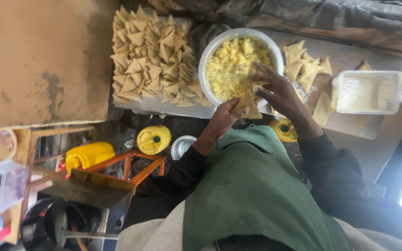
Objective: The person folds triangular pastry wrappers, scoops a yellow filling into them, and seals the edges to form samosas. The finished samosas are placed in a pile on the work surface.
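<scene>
Head view: left hand [224,116] cups an open pastry cone [248,106] at six o'clock of the white bowl [210,53], mouth up for filling; right hand [275,88] pinches yellow filling [233,65] at the bowl's rim. Folded triangles [152,56] crowd the tray [164,108] at nine o'clock.

Filling a pastry cone over the bowl

The left hand [224,116] grips a folded pastry cone [249,106]; the right hand [275,88] reaches into the white bowl [210,53] of yellow filling [233,65], beside a tray [164,108] of stacked folded triangles [152,56].
</scene>
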